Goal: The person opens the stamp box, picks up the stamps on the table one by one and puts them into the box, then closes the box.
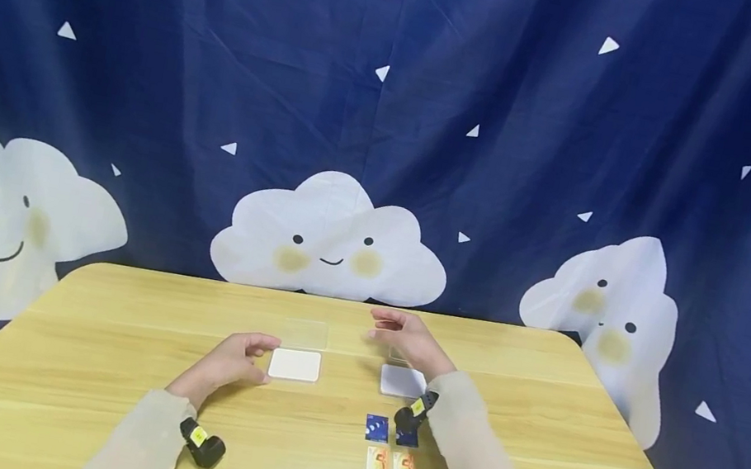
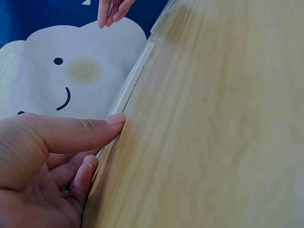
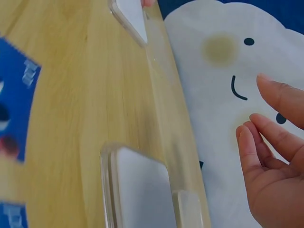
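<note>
On the table lies a white rectangular stack in a clear case (image 1: 295, 364). My left hand (image 1: 232, 364) grips its left end, thumb (image 2: 102, 133) against the near edge and a finger by the far corner. To the right is a matching clear case (image 1: 402, 382) with a white top, partly hidden by the right wrist camera in the head view. Above and behind this second case, my right hand (image 1: 411, 340) hovers with relaxed fingers, a gap between thumb and fingertips, and nothing held.
A clear lid (image 1: 305, 333) lies behind the left case, and another clear piece (image 3: 190, 209) behind the right one. Nearer, on the right, are two dark blue cards (image 1: 376, 428) and two orange-white cards (image 1: 377, 464). A blue cloud-print curtain (image 1: 381, 118) hangs beyond the table.
</note>
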`<action>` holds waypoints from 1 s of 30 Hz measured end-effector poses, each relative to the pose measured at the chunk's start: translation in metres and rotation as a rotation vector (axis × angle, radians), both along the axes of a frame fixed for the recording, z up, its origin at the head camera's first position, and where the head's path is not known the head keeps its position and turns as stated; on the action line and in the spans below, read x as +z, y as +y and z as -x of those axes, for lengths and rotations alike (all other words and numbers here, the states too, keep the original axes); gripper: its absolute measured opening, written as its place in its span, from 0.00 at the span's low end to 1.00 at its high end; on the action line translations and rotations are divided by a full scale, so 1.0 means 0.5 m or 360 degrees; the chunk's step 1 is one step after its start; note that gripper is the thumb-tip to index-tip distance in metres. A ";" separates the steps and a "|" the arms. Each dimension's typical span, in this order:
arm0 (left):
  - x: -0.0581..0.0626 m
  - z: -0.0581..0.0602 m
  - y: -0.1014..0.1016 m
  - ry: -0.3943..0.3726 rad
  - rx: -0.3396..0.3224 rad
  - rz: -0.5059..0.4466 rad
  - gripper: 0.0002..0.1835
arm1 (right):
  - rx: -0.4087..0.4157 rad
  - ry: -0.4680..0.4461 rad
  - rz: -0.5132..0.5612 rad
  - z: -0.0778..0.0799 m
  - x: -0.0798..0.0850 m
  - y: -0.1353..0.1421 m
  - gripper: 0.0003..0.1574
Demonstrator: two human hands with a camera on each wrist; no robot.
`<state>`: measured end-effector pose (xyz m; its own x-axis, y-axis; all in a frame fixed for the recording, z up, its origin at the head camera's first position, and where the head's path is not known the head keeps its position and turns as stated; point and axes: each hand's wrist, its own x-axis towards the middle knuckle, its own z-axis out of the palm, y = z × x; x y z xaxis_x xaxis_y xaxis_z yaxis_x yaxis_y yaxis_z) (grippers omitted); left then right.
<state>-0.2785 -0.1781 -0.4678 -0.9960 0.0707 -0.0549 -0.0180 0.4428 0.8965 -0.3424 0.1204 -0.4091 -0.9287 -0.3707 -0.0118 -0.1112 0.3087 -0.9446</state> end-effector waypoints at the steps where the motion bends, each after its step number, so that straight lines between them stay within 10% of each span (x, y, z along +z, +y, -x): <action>1: 0.001 0.000 0.001 0.0004 -0.0007 0.0003 0.34 | -0.0001 -0.0011 -0.0008 -0.001 0.001 0.005 0.31; 30: 0.004 -0.002 0.005 -0.0003 0.0018 0.0007 0.33 | 0.0111 0.0000 -0.0069 -0.112 -0.051 0.135 0.28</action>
<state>-0.2773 -0.1754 -0.4656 -0.9966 0.0591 -0.0572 -0.0248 0.4467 0.8943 -0.2864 0.1879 -0.4346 -0.9005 -0.4338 -0.0292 -0.1341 0.3410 -0.9305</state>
